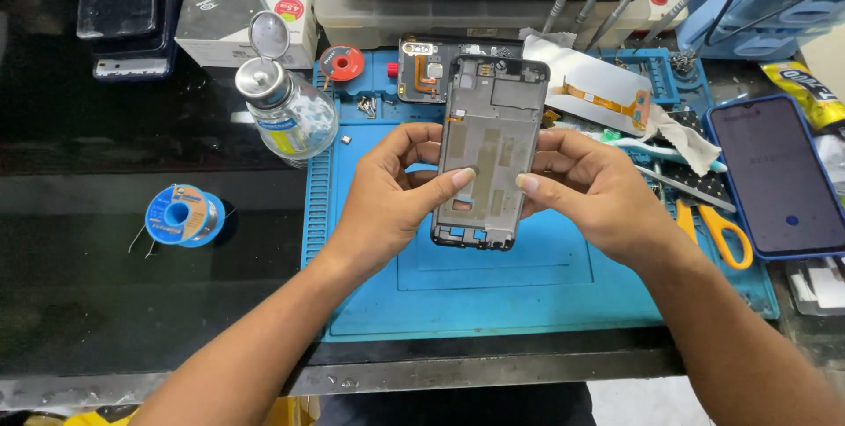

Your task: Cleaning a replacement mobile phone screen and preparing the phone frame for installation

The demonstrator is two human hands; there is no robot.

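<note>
Left hand (387,193) and right hand (591,193) both grip the phone frame (487,149) over the blue mat (493,294); best held by edges, thumbs light, frame level.

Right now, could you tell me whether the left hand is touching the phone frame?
Touching. The head view shows the left hand gripping the phone frame, thumb pressed on its face.

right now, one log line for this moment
left hand: holds phone frame | right hand: holds same frame | under: blue mat
</note>
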